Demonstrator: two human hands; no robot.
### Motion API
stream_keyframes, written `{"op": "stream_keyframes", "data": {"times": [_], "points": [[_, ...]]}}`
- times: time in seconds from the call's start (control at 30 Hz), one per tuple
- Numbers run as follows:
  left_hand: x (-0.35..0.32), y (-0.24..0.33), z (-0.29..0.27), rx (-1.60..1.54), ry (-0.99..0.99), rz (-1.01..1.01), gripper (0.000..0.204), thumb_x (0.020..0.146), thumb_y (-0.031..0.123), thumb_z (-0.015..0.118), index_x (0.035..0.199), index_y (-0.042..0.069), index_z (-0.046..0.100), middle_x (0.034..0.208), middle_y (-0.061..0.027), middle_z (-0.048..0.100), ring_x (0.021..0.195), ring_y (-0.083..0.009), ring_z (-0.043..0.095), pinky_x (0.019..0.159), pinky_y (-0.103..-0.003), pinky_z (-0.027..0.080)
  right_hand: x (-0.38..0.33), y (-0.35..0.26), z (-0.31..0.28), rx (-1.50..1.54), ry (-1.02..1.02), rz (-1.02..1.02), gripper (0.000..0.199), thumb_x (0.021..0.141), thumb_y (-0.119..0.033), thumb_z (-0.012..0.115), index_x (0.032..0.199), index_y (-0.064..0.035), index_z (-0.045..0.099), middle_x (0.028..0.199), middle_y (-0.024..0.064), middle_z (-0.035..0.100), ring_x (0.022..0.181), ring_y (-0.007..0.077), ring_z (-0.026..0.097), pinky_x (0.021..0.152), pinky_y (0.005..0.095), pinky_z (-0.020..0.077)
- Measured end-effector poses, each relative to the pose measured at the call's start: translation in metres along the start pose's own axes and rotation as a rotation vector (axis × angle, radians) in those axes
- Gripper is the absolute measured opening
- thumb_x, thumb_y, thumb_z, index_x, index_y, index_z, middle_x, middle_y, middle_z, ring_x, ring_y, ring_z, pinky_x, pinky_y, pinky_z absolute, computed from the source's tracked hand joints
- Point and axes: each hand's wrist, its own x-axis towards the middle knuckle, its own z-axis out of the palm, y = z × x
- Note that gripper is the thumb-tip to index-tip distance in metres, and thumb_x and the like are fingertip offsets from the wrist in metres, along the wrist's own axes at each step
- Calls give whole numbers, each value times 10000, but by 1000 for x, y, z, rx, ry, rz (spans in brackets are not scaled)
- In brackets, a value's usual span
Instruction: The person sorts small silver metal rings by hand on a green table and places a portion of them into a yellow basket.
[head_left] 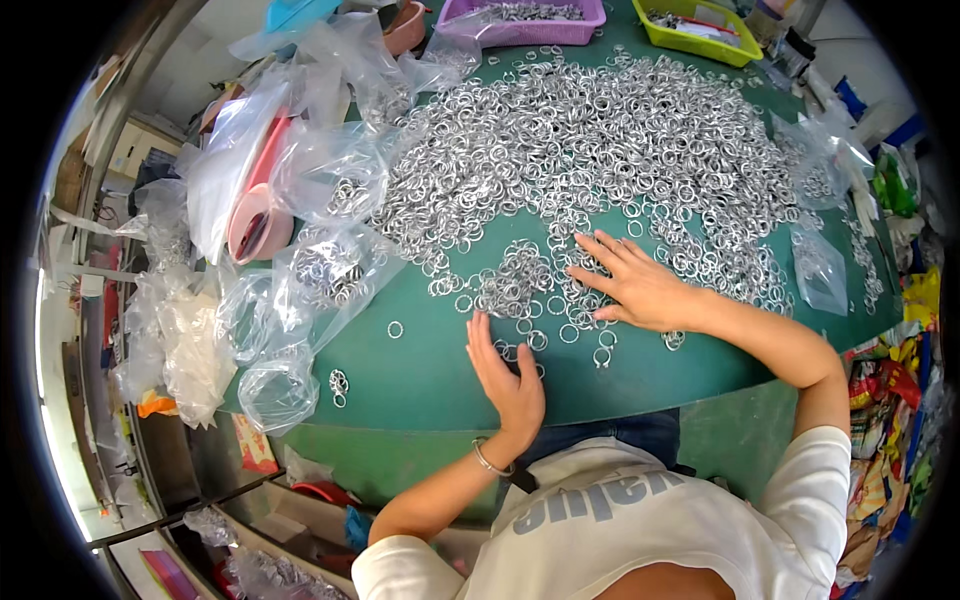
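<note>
A broad heap of silver metal rings (pixel 600 130) covers the far half of the green table (pixel 440 385). In front of it lies a smaller cluster of rings (pixel 515 280). My left hand (pixel 507 385) stands on edge at the cluster's near side, fingers straight and thumb apart. Farther right, my right hand (pixel 645 288) lies palm down with spread fingers over loose rings at the heap's near edge. Neither hand grips anything, though rings under the right palm are hidden. A few rings are scattered between both hands.
Clear plastic bags (pixel 335 270), some holding rings, crowd the table's left side beside a pink cup (pixel 260 225). At the back stand a purple basket (pixel 570 30) and a yellow-green basket (pixel 700 35). Another clear bag (pixel 820 270) lies right. Drawers are below left.
</note>
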Motion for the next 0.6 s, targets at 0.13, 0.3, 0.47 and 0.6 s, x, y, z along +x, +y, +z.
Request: {"op": "stream_keyframes", "data": {"times": [0.13,0.3,0.47,0.6], "points": [[4,-3,-2,-218,61,37,545,805,-17,504,1323,-19,337,1365,-193,364,1323,-349,262,1083,-431,182,-22,-19,15,19,116,67,516,814,-265,621,1292,-151,464,1455,110,242,1327,355,245,1067,499,244],[-11,-11,-42,-288,-150,95,427,788,-85,495,1204,10,487,1307,-149,437,1232,-293,410,1026,-363,307,-44,-28,26,-161,403,284,316,791,-134,629,1101,-86,590,1373,109,367,1280,336,321,1026,463,304],[-15,-29,-59,-34,-221,259,410,802,-42,538,1205,22,490,1299,-150,435,1194,-328,421,990,-392,324,-38,-92,41,25,498,128,334,767,-103,646,1097,-98,594,1287,112,457,1251,323,375,1027,460,294],[-5,-21,-60,233,-191,334,426,786,11,610,1198,46,512,1235,-131,483,1102,-283,470,931,-377,344,-43,-95,61,-122,419,203,317,773,-100,632,1090,-105,610,1289,95,464,1272,301,358,1041,484,266]]}}
